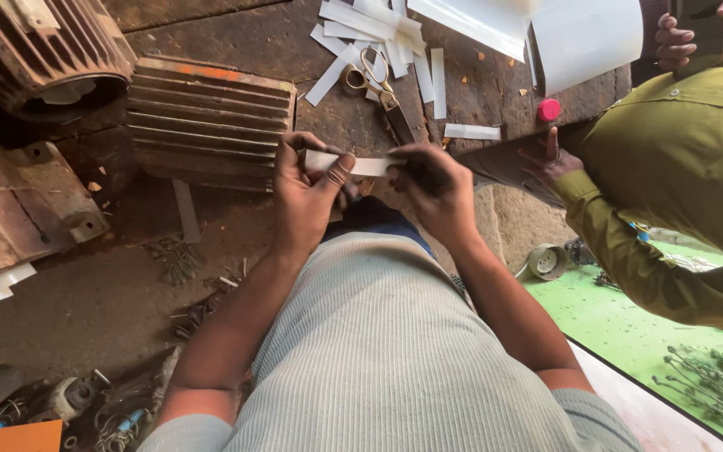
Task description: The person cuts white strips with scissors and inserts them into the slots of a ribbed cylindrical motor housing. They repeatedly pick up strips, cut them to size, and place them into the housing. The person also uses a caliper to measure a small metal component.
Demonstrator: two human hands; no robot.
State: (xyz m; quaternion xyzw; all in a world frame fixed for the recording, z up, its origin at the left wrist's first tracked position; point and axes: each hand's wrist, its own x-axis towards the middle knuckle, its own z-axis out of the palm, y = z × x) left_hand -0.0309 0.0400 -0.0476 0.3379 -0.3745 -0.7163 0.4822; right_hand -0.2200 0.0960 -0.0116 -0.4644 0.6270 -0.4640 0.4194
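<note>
My left hand (307, 188) and my right hand (433, 188) together hold a short white paper strip (361, 164) level in front of my chest, each pinching one end. The strip hangs just in front of a dark, stained workbench (236, 33). On the bench beyond it lie scissors (376, 81) with brass-coloured handles among several cut white strips (378, 29). One loose strip (472, 131) lies near the bench's edge.
White sheets (583, 33) lie at the bench's far right beside a small red cap (549, 110). A rusty finned motor housing (207, 117) and other motor shells (39, 50) stand left. Another person in an olive shirt (679, 159) stands right, one hand (546, 159) on the bench edge.
</note>
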